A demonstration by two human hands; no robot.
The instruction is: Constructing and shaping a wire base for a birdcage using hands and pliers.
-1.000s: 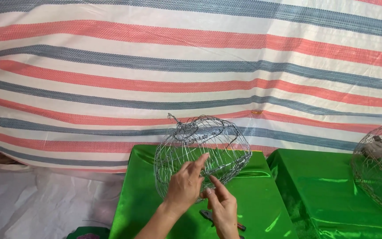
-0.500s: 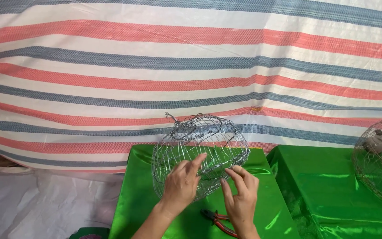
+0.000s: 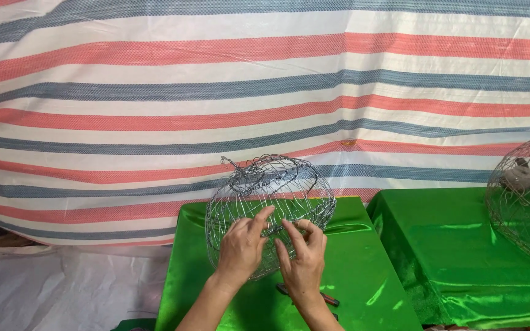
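A round wire cage point(image 3: 271, 208) sits on a bench covered in shiny green cloth point(image 3: 216, 276). Both hands are pressed on the front of it. The left hand point(image 3: 242, 245) has its fingers bent onto the wires, and the right hand point(image 3: 303, 260) pinches the wires with its fingertips just beside it. The hands hide the lower front of the cage, so the exact wire they grip cannot be made out. A tool with red handles point(image 3: 329, 299) lies on the cloth under the right hand, mostly hidden by it. A second wire cage point(image 3: 526, 202) stands on another green bench point(image 3: 461, 251) at the right, cut off by the edge. Something dark inside it is hard to make out. A striped sheet point(image 3: 216, 92) hangs behind.
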